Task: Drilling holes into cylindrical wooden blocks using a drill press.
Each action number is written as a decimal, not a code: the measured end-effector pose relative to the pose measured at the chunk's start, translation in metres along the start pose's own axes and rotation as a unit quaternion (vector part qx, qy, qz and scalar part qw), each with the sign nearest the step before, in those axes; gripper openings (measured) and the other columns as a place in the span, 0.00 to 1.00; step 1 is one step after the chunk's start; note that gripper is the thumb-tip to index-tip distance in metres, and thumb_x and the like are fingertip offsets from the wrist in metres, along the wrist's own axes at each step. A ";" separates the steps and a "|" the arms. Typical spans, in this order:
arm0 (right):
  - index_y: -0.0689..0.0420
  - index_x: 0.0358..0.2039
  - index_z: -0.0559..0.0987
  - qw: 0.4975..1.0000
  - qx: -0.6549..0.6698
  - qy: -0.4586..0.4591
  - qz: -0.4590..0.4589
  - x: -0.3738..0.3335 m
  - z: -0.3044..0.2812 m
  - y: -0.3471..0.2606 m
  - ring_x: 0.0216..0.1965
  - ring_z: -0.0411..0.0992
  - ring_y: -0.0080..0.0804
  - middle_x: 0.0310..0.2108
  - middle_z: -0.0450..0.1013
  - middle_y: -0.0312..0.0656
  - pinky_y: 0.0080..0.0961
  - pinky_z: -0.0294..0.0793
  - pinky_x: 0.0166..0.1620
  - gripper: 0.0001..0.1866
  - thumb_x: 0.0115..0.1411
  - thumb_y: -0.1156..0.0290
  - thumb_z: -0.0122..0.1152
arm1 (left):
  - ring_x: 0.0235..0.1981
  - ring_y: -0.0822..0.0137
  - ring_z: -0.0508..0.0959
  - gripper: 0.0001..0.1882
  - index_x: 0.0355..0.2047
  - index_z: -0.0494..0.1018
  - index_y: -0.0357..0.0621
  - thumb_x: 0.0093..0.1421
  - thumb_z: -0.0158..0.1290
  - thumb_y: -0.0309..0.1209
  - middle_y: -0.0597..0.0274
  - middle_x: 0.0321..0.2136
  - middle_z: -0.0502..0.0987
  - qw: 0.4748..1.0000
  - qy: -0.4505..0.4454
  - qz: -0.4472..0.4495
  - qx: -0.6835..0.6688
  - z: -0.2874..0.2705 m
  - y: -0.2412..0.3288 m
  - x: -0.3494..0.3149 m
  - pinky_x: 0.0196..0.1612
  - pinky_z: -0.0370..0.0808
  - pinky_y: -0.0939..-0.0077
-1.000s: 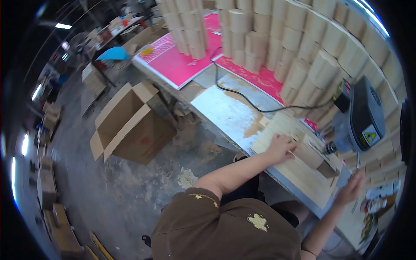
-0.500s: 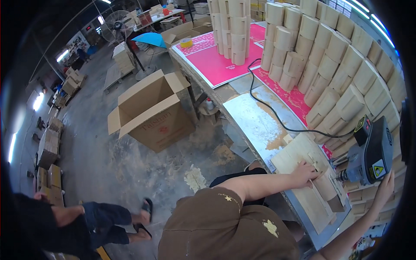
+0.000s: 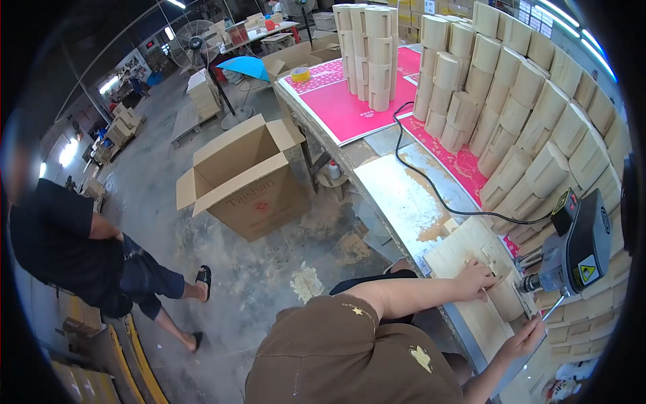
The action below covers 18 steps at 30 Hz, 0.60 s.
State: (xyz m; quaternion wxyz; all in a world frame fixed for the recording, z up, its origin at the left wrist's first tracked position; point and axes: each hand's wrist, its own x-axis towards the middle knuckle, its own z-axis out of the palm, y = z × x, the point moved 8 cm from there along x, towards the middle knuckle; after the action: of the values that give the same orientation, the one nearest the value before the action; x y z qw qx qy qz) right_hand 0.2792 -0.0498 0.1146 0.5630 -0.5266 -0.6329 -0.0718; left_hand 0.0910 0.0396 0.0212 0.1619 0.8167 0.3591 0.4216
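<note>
My left hand (image 3: 475,280) rests with bent fingers on a pale curved wooden piece (image 3: 506,299), gripping its near-left edge. The piece sits in a flat wooden jig (image 3: 461,248) on the bench. My right hand (image 3: 525,337) is closed round the end of a thin metal lever (image 3: 554,308) on a black and grey drill press (image 3: 585,239). The drill chuck (image 3: 530,283) points at the wooden piece from the right. My fingers hide part of the piece, and the drill's tip is hard to make out.
Tall stacks of hollow wooden blocks (image 3: 518,111) line the bench's far and right sides. A black cable (image 3: 420,172) crosses the bench, with yellow tape (image 3: 300,75) farther off. On the floor stand an open cardboard box (image 3: 259,195) and, at left, another person (image 3: 74,242).
My right hand has come down from the upper side of the drill press, pulling the lever toward me. My left hand stays on the piece. The other person has stepped farther into view.
</note>
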 end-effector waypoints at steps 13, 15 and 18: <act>0.67 0.40 0.72 0.993 -0.075 -0.014 0.090 0.107 -0.051 -0.003 0.30 0.66 0.31 0.28 0.68 0.43 0.22 0.65 0.34 0.15 0.66 0.66 0.44 | 0.36 0.63 0.68 0.28 0.41 0.73 0.54 0.36 0.65 0.40 0.67 0.28 0.67 1.000 -0.008 -0.012 0.011 -0.004 -0.001 -0.001 0.44 0.56 0.64; 0.67 0.43 0.71 0.992 -0.086 -0.031 0.089 0.164 -0.043 0.014 0.37 0.68 0.33 0.35 0.71 0.45 0.22 0.65 0.41 0.19 0.66 0.61 0.43 | 0.36 0.63 0.68 0.26 0.39 0.73 0.54 0.37 0.65 0.41 0.67 0.28 0.67 1.000 0.013 -0.009 0.011 -0.004 -0.004 -0.001 0.44 0.56 0.64; 0.67 0.46 0.70 0.981 -0.097 -0.109 0.127 0.220 -0.032 0.115 0.42 0.69 0.34 0.41 0.72 0.46 0.23 0.64 0.47 0.22 0.66 0.59 0.42 | 0.36 0.63 0.68 0.25 0.38 0.73 0.54 0.37 0.65 0.41 0.67 0.28 0.67 1.000 -0.001 0.005 0.006 0.001 0.000 0.000 0.43 0.56 0.64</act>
State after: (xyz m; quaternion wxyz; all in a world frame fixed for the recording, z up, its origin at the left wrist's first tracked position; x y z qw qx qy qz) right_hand 0.4269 0.1076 0.2415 0.4414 -0.6598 -0.6081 -0.0033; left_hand 0.0918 0.0397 0.0201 0.1552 0.8200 0.3570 0.4197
